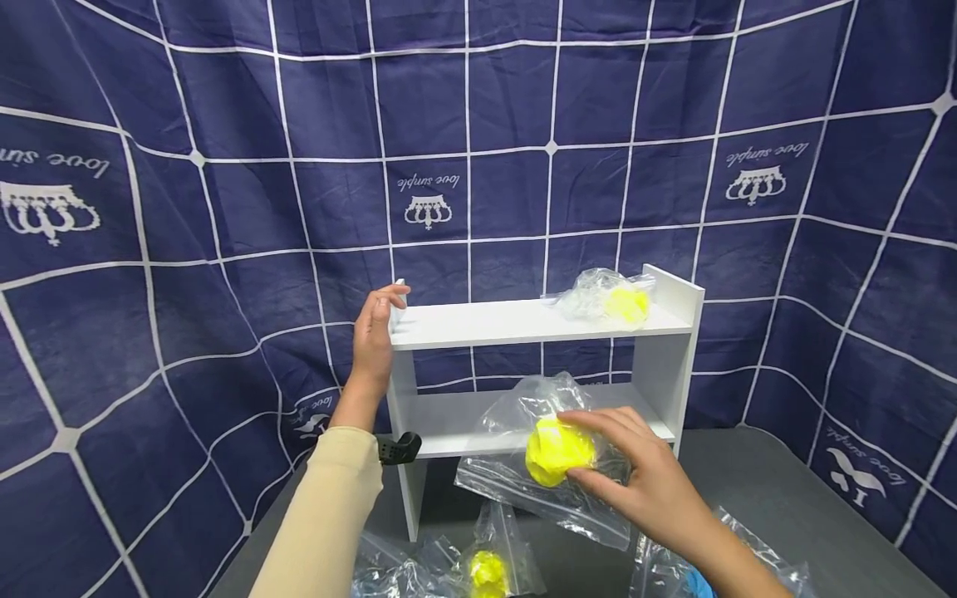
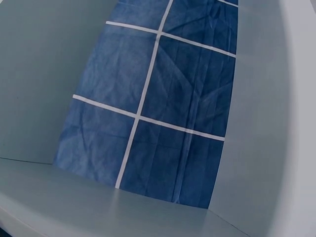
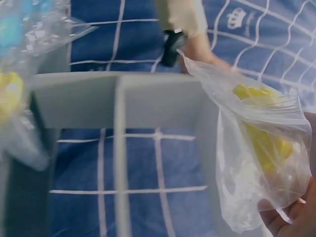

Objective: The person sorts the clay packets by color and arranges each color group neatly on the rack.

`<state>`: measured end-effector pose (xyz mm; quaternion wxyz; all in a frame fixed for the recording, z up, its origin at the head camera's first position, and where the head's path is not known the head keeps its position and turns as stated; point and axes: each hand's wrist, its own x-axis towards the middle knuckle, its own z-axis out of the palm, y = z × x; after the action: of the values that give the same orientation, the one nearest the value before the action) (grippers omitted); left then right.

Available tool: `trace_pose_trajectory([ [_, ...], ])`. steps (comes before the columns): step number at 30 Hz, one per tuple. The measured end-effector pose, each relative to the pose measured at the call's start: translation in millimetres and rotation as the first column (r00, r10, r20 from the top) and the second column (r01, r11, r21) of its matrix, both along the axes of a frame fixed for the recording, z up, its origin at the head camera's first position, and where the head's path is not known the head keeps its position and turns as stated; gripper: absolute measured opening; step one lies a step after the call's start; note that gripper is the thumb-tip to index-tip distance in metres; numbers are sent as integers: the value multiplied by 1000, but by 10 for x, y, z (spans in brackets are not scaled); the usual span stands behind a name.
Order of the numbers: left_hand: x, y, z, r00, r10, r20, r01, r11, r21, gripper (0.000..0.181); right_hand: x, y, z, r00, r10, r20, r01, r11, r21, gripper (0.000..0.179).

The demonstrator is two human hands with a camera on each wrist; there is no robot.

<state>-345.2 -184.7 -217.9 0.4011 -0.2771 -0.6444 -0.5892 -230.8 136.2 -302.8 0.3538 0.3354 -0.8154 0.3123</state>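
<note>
A white two-tier shelf (image 1: pixel 478 322) stands in the middle of the head view. My left hand (image 1: pixel 374 336) holds the top of its left side panel, fingers bent over the edge. In front of the lower tier, my right hand (image 1: pixel 635 465) pinches a clear zip-lock bag (image 1: pixel 516 486) by the yellow lump (image 1: pixel 557 453) inside it. What the lump is made of cannot be told. In the right wrist view the bag (image 3: pixel 237 163) hangs from the fingers. Another bag (image 1: pixel 586 295) with a yellow lump lies at the right end of the top tier.
Below the shelf, on the dark grey surface (image 1: pixel 718 465), lie more clear bags, one with a yellow lump (image 1: pixel 488 573) and one with something blue (image 1: pixel 699 583). A navy cloth (image 1: pixel 508 100) with white grid lines surrounds the back and sides.
</note>
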Motion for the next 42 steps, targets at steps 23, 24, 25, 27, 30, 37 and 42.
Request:
trace_pose_trajectory([
  [23,4,8,-14,999,25,29,-25,1000,3,35,-788,-258,1327,977,-74,-198,67,997,-45,52],
  [24,3,10,-10,1000,19,24,-19,1000,4,35,-853,-250,1336,978,-88,-189,81,996,-43,51],
  [25,1,13,-9,1000,14,19,-14,1000,8,35,-918,-241,1338,979,-106,-175,100,994,-42,51],
  [27,2,21,-12,1000,6,18,-6,1000,8,34,-1043,-218,1319,981,-134,-144,130,991,-36,52],
  [30,-1,40,-28,1000,1,17,-1,1000,7,34,-1205,-175,1234,978,-196,-72,197,980,-7,54],
  [37,6,40,-48,1000,-2,15,2,1000,-2,34,-1363,-129,1077,945,-321,66,312,943,118,52],
  [42,-10,13,-24,1000,-2,6,2,1000,3,34,-1393,-157,1096,937,-335,98,318,935,157,48],
])
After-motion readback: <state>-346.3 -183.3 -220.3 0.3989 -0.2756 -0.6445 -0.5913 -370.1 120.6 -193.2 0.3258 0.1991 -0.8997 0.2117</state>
